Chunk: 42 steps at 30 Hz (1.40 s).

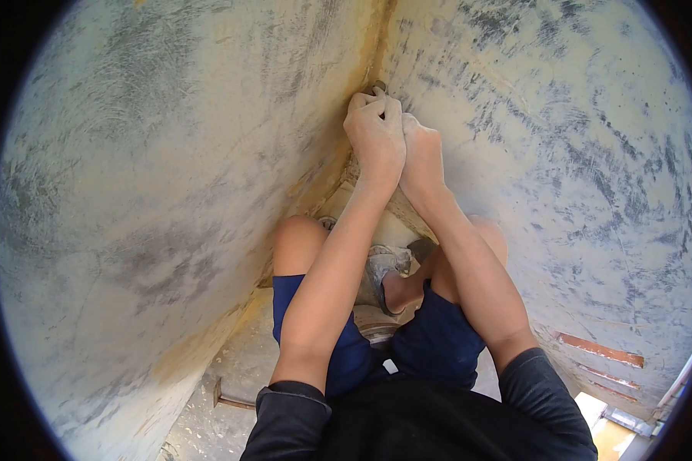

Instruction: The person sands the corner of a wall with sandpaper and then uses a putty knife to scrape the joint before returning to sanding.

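My left hand (374, 138) is up at the inside corner where two pale, scuffed walls meet. Its fingers are bent and closed on a small dark piece (379, 85), which shows just past the fingertips against the corner seam; what kind of thing it is, I cannot make out. Pressed against the left hand's right side is my right hand (423, 157), also closed, its fingertips mostly hidden. Both hands look coated in pale dust. A yellowish-brown seam (382, 38) runs up the corner above them.
The left wall (131, 192) and right wall (592, 154) enclose me closely, both patched grey and cream. My bent knees and a dusty shoe (384, 269) are below the hands. Reddish slots (600, 349) mark the lower right wall. A small bracket-like piece (231, 398) lies on the dusty floor.
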Motion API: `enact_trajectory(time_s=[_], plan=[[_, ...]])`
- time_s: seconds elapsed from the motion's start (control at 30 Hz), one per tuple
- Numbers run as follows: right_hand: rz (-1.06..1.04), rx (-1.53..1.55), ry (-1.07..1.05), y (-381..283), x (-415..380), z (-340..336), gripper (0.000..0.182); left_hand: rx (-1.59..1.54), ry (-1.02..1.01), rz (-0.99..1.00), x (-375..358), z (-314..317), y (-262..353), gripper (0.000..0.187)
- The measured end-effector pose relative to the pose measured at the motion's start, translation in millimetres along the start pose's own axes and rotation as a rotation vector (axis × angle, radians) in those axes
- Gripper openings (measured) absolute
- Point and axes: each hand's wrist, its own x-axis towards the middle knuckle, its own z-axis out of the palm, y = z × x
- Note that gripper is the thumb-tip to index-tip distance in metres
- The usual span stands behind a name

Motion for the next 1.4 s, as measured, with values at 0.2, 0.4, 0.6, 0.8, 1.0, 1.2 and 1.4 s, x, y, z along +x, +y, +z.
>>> enact_trajectory(time_s=[0.2, 0.4, 0.6, 0.8, 1.0, 1.2, 1.4], plan=[[-0.072, 0.156, 0.145, -5, -3, -6, 0.014, 0.006, -0.029, 0.052, -5, -2, 12, 0.021], [-0.059, 0.061, 0.068, 0, -8, 1, 0.014, -0.049, 0.001, 0.02, -12, 1, 1, 0.023], [0.001, 0.078, 0.059, 5, -12, -7, 0.016, 0.11, -0.001, 0.073, -14, 3, 3, 0.025], [-0.094, 0.029, 0.065, 10, -7, -4, 0.016, 0.013, 0.049, 0.033, -11, 6, -2, 0.024], [0.069, 0.007, -0.049, 9, -10, -3, 0.014, 0.062, -0.042, -0.046, -19, 4, -7, 0.026], [0.075, 0.058, -0.06, 12, -6, 3, 0.015, 0.08, 0.055, -0.041, -10, 6, -11, 0.024], [0.042, 0.103, -0.01, 10, -8, 3, 0.017, 0.065, 0.053, 0.009, -10, 4, -15, 0.023]])
